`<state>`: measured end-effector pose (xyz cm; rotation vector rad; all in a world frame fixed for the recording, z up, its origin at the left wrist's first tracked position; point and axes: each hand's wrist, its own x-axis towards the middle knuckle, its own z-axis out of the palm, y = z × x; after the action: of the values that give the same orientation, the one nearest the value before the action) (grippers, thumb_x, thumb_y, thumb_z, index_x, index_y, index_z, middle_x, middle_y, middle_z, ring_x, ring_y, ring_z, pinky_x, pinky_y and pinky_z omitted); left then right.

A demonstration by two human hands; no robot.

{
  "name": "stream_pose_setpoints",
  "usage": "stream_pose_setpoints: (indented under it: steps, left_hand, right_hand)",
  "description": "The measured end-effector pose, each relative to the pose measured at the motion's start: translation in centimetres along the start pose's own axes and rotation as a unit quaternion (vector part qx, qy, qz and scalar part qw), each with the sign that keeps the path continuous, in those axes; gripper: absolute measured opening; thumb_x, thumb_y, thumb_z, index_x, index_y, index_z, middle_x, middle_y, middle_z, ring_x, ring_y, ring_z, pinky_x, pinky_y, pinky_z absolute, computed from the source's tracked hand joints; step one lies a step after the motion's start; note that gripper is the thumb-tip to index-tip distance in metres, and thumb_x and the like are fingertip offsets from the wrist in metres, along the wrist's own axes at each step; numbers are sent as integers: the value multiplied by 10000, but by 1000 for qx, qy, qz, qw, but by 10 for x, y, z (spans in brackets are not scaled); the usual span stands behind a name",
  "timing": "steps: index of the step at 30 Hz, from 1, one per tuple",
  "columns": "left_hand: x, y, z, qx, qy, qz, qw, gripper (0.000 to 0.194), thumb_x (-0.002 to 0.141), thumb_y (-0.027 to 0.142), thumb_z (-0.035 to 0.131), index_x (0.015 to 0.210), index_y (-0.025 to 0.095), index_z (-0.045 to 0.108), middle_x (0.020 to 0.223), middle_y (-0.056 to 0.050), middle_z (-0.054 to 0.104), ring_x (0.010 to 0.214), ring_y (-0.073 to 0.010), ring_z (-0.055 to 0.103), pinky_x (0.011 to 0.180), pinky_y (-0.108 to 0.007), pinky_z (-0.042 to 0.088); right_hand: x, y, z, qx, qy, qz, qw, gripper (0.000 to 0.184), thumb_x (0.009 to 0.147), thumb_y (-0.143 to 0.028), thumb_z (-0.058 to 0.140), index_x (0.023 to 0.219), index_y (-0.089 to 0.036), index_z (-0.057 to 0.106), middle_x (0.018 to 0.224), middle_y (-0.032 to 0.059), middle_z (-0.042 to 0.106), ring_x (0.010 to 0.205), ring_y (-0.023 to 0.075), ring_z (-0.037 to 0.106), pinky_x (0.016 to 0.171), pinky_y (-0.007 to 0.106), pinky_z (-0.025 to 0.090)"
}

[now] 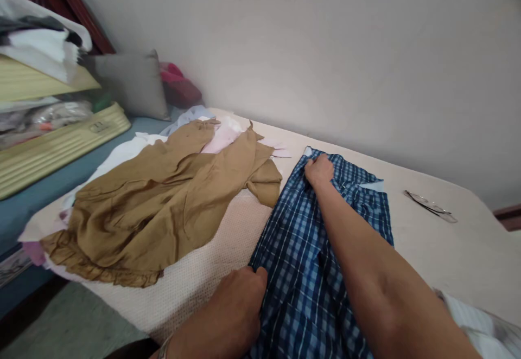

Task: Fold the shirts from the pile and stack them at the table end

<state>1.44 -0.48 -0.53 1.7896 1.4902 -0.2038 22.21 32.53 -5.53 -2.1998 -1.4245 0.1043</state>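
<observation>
Clothing in mustard brown [171, 196] sprawls over the left end of the counter [468, 256], its frilled hem toward the near edge. Just right of it, the left hand [234, 305] has curled fingers and a pressed thumb, pinching the left border of a blue plaid garment [295, 250] on the near side of the counter. From that hand the garment lies to the right and away, its long axis running from the near edge toward the far edge by the wall [309, 50]. The right hand [320, 169], fingers bunched on the fabric, grips the garment close to its far left corner (the forearm slants across the plaid), so it is the nearer of the two to the far end. Farther right, eyeglasses [428, 205] rest apart from the garment, toward the counter's rounded far right corner.
</observation>
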Motion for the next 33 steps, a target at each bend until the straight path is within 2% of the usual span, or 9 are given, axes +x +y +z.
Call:
stream_pose_setpoints:
  steps: [3, 7, 10, 13, 16, 19, 25, 29, 33]
  left_hand:
    - [1, -4, 0, -9, -1, 3, 1000, 334, 823, 103, 502, 1137, 186, 583, 1105, -148, 675, 975, -297, 672, 829, -434, 541]
    - [0, -15, 7, -20, 19, 54, 998, 299, 870, 114, 437, 1120, 214, 567, 1070, -107, 672, 949, -254, 652, 818, -396, 522]
    - [-5, -16, 6, 0, 23, 66, 998, 300, 876, 126, 442, 1133, 214, 568, 1071, -106, 673, 969, -254, 642, 822, -384, 502]
    - [-10, -15, -5, 28, -4, 63, 998, 278, 847, 159, 512, 1100, 219, 611, 1044, -106, 690, 987, -274, 644, 814, -382, 486]
    - [-12, -21, -21, 18, -25, 98, 995, 331, 813, 233, 608, 1139, 253, 652, 1078, -88, 708, 1038, -281, 642, 845, -367, 474]
    - [-8, -30, -36, -14, -2, 114, 993, 375, 837, 257, 590, 1208, 265, 644, 1040, -63, 720, 978, -240, 656, 817, -322, 464]
    - [-2, -29, -42, 30, 81, 118, 989, 207, 876, 214, 502, 978, 206, 682, 907, -65, 714, 880, -213, 642, 776, -308, 430]
    - [-1, -25, -34, 60, 9, 184, 981, 222, 816, 214, 585, 995, 224, 716, 1021, -59, 725, 960, -223, 637, 851, -309, 443]
    - [0, -32, -36, 58, -54, 171, 982, 225, 752, 220, 638, 957, 229, 731, 967, -40, 732, 922, -216, 646, 843, -295, 461]
  right_hand:
    - [7, 8, 1, 3, -46, -26, 999, 220, 890, -269, 550, 1017, -150, 684, 1019, 171, 711, 1006, 288, 652, 876, 351, 475]
    - [-2, 29, -20, -15, -16, -25, 999, 366, 972, -276, 394, 1212, -131, 630, 1141, 196, 684, 1085, 307, 624, 934, 407, 458]
    - [-31, 42, -21, -47, 3, -125, 991, 500, 1009, -427, 358, 1374, -133, 533, 1326, 212, 607, 1221, 335, 548, 1009, 466, 421]
    - [-58, 50, -4, -96, -61, -242, 964, 636, 1007, -555, 350, 1501, -159, 411, 1556, 194, 412, 1413, 346, 358, 1116, 534, 310]
    - [-66, 50, 4, -131, -147, -239, 951, 673, 1013, -591, 301, 1549, -186, 348, 1648, 159, 262, 1489, 340, 231, 1161, 580, 222]
    - [-73, 46, -18, -122, -199, -233, 944, 666, 1014, -592, 288, 1554, -206, 344, 1630, 146, 314, 1475, 329, 275, 1159, 575, 245]
    - [-183, 51, -82, -89, -134, -364, 917, 677, 1011, -580, 341, 1575, -207, 315, 1648, 142, 277, 1518, 334, 197, 1189, 572, 195]
    - [-251, 65, -77, -93, -178, -366, 909, 730, 995, -587, 400, 1584, -168, 301, 1664, 165, 217, 1535, 337, 154, 1201, 570, 175]
    - [-258, 70, -90, -76, -250, -357, 897, 666, 1004, -553, 420, 1560, -191, 355, 1639, 155, 292, 1517, 327, 229, 1193, 560, 225]
